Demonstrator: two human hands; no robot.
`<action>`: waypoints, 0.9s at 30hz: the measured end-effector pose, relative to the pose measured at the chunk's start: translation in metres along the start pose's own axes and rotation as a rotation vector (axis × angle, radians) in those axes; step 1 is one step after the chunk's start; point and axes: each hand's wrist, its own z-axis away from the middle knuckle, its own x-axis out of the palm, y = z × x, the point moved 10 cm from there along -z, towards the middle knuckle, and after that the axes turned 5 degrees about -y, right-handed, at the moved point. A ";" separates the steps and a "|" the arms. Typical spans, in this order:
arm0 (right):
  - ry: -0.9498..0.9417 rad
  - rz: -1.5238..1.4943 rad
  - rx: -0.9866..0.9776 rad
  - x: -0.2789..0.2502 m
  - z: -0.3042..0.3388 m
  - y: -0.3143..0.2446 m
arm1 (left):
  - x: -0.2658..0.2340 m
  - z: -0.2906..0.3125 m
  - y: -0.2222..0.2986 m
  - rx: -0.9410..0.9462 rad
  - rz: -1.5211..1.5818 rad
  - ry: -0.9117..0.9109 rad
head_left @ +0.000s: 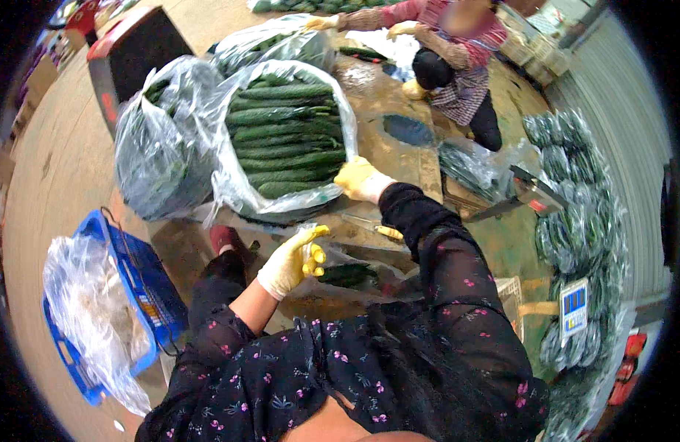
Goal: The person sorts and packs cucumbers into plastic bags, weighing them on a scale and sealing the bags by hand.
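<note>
A clear plastic bag stands with its mouth wide open on the work surface ahead of me. Long dark green cucumbers lie inside it in stacked rows. My right hand, in a pale yellow glove, grips the bag's rim at the near right corner. Nearer my body, my left hand is held in the air in a glove with yellow fingertips. Its fingers are apart and it holds nothing. Below and right of it, more cucumbers show under clear plastic near my lap.
Filled bags crowd the left and far side of the open one. At lower left stands a blue crate with loose plastic. A co-worker sits at far right. Bagged cucumbers are stacked along the right wall, near a scale display.
</note>
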 end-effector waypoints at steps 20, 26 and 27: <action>0.251 -0.479 0.356 -0.024 0.043 -0.062 | -0.012 0.011 0.023 0.108 -0.018 0.049; 0.264 -0.510 0.328 -0.017 0.063 -0.077 | -0.022 0.019 0.023 0.126 0.026 0.103; 0.277 -0.506 0.300 -0.018 0.066 -0.076 | -0.023 0.020 0.023 0.128 0.023 0.104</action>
